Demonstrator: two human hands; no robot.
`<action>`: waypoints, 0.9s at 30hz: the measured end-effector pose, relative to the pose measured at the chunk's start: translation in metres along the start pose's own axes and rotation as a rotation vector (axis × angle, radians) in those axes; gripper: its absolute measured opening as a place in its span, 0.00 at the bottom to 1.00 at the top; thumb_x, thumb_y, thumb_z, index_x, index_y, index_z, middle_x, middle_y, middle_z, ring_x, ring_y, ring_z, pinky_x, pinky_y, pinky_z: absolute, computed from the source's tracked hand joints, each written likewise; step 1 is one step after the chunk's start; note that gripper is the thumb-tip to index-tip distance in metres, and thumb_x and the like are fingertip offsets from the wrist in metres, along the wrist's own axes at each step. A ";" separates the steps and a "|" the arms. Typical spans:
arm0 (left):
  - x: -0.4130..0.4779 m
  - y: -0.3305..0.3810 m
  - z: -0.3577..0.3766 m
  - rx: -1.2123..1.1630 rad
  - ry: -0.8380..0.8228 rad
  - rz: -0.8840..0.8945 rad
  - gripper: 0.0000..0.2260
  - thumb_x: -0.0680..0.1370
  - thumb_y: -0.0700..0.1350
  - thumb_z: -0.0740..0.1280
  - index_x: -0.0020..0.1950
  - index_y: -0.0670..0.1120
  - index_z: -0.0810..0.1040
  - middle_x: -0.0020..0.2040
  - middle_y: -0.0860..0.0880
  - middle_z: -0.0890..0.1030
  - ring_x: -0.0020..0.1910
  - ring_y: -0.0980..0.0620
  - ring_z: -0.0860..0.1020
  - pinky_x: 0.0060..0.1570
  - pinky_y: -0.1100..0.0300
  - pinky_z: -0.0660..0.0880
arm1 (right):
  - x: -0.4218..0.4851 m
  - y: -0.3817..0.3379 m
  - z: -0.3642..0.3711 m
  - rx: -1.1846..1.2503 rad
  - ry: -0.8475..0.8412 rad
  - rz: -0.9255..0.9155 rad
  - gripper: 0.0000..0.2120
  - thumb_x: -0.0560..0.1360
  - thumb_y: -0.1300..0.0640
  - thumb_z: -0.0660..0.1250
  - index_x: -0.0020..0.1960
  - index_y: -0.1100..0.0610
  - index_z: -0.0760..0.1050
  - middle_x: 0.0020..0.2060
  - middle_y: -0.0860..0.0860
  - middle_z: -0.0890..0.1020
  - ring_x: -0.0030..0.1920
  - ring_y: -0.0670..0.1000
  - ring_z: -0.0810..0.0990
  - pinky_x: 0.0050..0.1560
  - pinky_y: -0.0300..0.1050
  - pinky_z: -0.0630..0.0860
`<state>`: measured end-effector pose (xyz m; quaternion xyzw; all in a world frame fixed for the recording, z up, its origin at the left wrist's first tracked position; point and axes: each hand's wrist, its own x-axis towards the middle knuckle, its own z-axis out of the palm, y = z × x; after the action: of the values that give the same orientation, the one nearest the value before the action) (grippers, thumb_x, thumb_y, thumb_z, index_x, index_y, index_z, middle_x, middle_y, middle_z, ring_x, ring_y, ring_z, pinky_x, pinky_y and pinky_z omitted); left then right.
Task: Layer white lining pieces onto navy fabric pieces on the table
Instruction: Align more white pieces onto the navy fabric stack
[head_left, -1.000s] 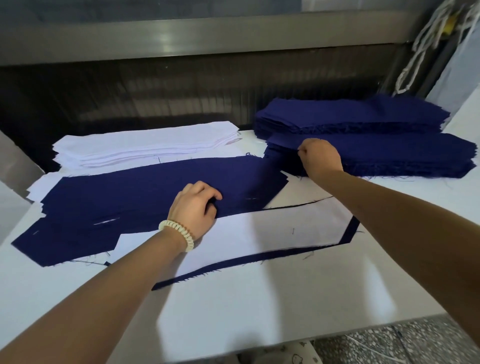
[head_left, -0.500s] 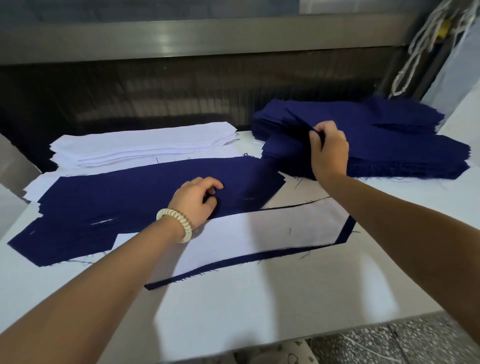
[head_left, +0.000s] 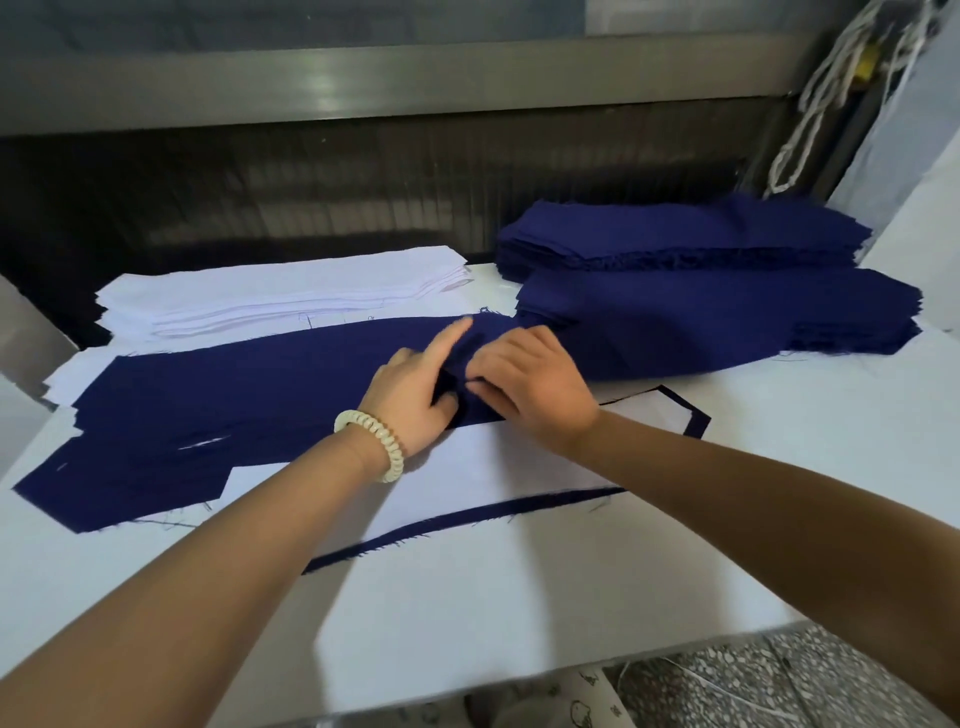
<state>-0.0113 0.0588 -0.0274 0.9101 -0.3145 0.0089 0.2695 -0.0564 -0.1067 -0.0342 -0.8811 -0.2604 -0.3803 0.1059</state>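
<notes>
A navy fabric piece (head_left: 234, 410) lies spread across the left of the table. My left hand (head_left: 415, 400), with a beaded bracelet on its wrist, pinches its right end, index finger pointing out straight. My right hand (head_left: 535, 384) is close beside the left and grips the end of another navy piece (head_left: 649, 348), which stretches back to the navy stack (head_left: 753, 306). In front of the hands a white lining piece (head_left: 467, 473) lies on a navy piece whose edge (head_left: 467, 519) shows as a dark border. A stack of white lining pieces (head_left: 285, 296) sits at the back left.
A second navy stack (head_left: 675, 234) lies behind the first at the back right. A dark ribbed wall and a metal rail run behind the white table (head_left: 519, 623). White cords (head_left: 821, 104) hang at the top right. The table's front edge ends above speckled floor.
My right hand left the navy stack and moved left and nearer, pulling the end of a navy piece with it, until it met my left hand. My left index finger straightened.
</notes>
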 end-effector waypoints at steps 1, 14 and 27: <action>0.000 -0.001 -0.001 0.040 -0.002 -0.010 0.27 0.76 0.40 0.62 0.73 0.57 0.62 0.46 0.47 0.73 0.55 0.45 0.71 0.56 0.54 0.68 | -0.002 0.000 0.001 -0.023 -0.021 -0.040 0.06 0.73 0.61 0.66 0.42 0.61 0.81 0.39 0.53 0.83 0.38 0.55 0.80 0.43 0.48 0.70; -0.060 -0.042 -0.029 -0.294 0.307 -0.192 0.21 0.79 0.56 0.52 0.52 0.49 0.83 0.36 0.64 0.78 0.46 0.55 0.75 0.63 0.59 0.63 | -0.038 0.057 -0.019 -0.341 -0.583 0.466 0.31 0.73 0.62 0.64 0.73 0.48 0.62 0.64 0.51 0.68 0.64 0.56 0.64 0.61 0.47 0.57; -0.108 -0.081 -0.051 -0.256 0.226 -0.291 0.12 0.75 0.36 0.68 0.49 0.53 0.81 0.41 0.53 0.81 0.38 0.59 0.77 0.40 0.70 0.72 | -0.060 0.038 -0.067 -0.244 -0.453 0.210 0.20 0.66 0.71 0.71 0.56 0.57 0.81 0.45 0.55 0.82 0.46 0.60 0.79 0.49 0.52 0.71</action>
<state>-0.0429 0.1989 -0.0432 0.8975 -0.1461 0.0319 0.4149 -0.1119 -0.1868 -0.0306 -0.9721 -0.1367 -0.1891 -0.0231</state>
